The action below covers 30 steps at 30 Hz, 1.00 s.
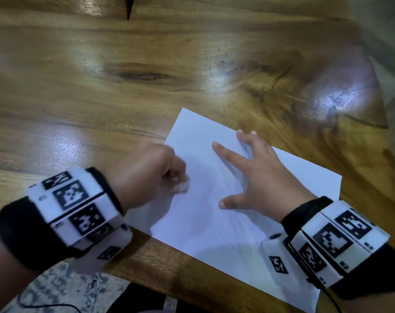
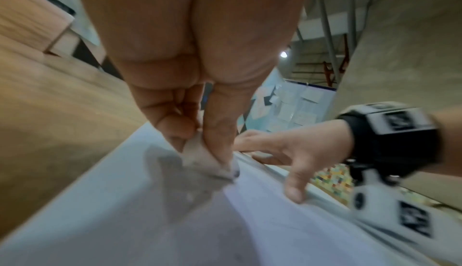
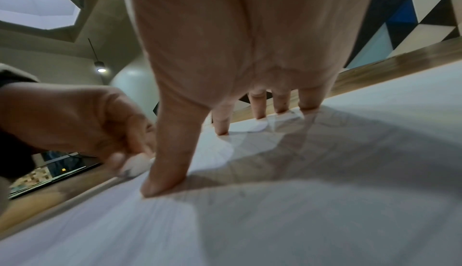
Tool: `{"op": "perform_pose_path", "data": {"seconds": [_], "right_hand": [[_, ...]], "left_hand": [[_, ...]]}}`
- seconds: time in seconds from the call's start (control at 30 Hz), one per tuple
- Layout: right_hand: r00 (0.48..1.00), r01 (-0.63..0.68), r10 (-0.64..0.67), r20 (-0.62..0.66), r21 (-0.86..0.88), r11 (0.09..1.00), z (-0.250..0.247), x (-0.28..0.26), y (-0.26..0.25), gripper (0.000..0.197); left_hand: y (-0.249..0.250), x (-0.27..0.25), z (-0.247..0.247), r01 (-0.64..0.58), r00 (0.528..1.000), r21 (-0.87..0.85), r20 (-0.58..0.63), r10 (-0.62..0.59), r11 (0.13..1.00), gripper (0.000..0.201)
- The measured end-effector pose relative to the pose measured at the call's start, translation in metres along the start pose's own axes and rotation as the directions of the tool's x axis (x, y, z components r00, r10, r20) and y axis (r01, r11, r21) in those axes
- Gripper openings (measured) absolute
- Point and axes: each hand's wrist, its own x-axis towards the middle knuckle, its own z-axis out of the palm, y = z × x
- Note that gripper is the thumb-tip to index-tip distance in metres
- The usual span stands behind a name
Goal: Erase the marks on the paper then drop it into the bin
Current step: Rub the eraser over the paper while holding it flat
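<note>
- Head view shows the erasing step in hand: the left hand [image 1: 151, 175] pinches a small white eraser [image 1: 184, 187] and holds its tip against the paper [image 1: 214, 222].
- Left wrist view confirms the grip: thumb and curled fingers [image 2: 172, 126] close round the eraser [image 2: 212, 163], whose smudged tip touches the sheet [image 2: 275, 230] just below the fingertips.
- Right hand [image 1: 257, 179] lies spread and flat on the sheet, holding nothing; its straight fingers [image 3: 257, 104] and thumb press the paper [image 3: 325, 211] down beside the eraser [image 3: 136, 164].
- Location of the task's thing: the paper lies flat on the wooden tabletop [image 1: 101, 98], under both hands, with its near corner past the tabletop's edge.
- Marks: faint pencil lines show on the sheet between the right thumb and forefinger and under the palm; blur prevents judging how much is left.
- Judgement on progress: erasing appears under way and not complete; the drop has not begun.
- Next move, in my judgement, calls for short strokes with steady pressure from the bracing hand, moving that hand so covered lines can be reached.
- Risk: a hard stroke toward the unbraced edge could crease or tear the sheet.
- Bin: not in any view; its place must be found before the drop.
- Surroundings: patterned floor below the near tabletop edge, coloured wall panels beyond. Nothing lies on the tabletop near the fingers to obstruct them.
</note>
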Motion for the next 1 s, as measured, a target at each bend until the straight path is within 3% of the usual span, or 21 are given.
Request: {"op": "perform_pose_path", "data": {"seconds": [0.1, 0.2, 0.27, 0.4, 0.47, 0.53, 0.67, 0.87, 0.93, 1.0], "right_hand": [[1.0, -0.006, 0.006, 0.002, 0.005, 1.0, 0.0, 0.0, 0.0, 0.102], [1.0, -0.006, 0.006, 0.007, 0.001, 1.0, -0.001, 0.0, -0.001, 0.102], [1.0, -0.006, 0.006, 0.009, 0.006, 1.0, -0.002, 0.0, -0.002, 0.102], [1.0, -0.007, 0.007, 0.004, 0.004, 1.0, -0.002, -0.001, -0.002, 0.102], [1.0, -0.006, 0.006, 0.003, -0.001, 1.0, -0.001, -0.001, -0.003, 0.102], [1.0, -0.004, 0.004, 0.01, -0.001, 1.0, -0.002, -0.001, -0.003, 0.102], [1.0, -0.001, 0.001, 0.01, -0.009, 1.0, -0.002, -0.001, -0.002, 0.102], [1.0, 0.0, 0.0, 0.0, -0.008, 1.0, -0.001, -0.001, -0.003, 0.103], [1.0, -0.003, 0.003, 0.01, -0.004, 1.0, -0.002, -0.001, -0.003, 0.103], [1.0, -0.004, 0.004, 0.018, -0.004, 1.0, -0.003, -0.001, -0.003, 0.102]], "left_hand": [[-0.001, -0.002, 0.003, 0.003, 0.999, -0.057, -0.049, -0.006, 0.998, 0.016], [-0.004, -0.025, 0.007, 0.035, 0.99, -0.121, 0.142, -0.018, 0.992, 0.012], [-0.004, -0.021, 0.005, 0.045, 0.985, -0.116, 0.173, -0.025, 0.992, 0.016], [0.005, 0.022, -0.005, 0.056, 0.994, -0.068, -0.095, -0.062, 0.996, 0.017], [0.01, 0.033, -0.001, 0.049, 0.989, -0.05, -0.134, -0.056, 0.998, 0.011], [0.012, 0.02, 0.007, 0.005, 0.997, -0.038, -0.082, -0.008, 0.999, 0.011], [0.014, -0.01, 0.017, -0.017, 0.989, -0.096, 0.144, 0.03, 0.995, 0.007], [0.018, 0.034, 0.001, -0.043, 0.994, 0.002, -0.1, 0.043, 0.999, 0.012], [0.018, 0.024, 0.007, -0.07, 0.995, 0.008, -0.069, 0.071, 0.997, 0.017], [0.018, 0.001, 0.015, -0.085, 0.994, -0.036, 0.059, 0.087, 0.996, 0.02]]}}
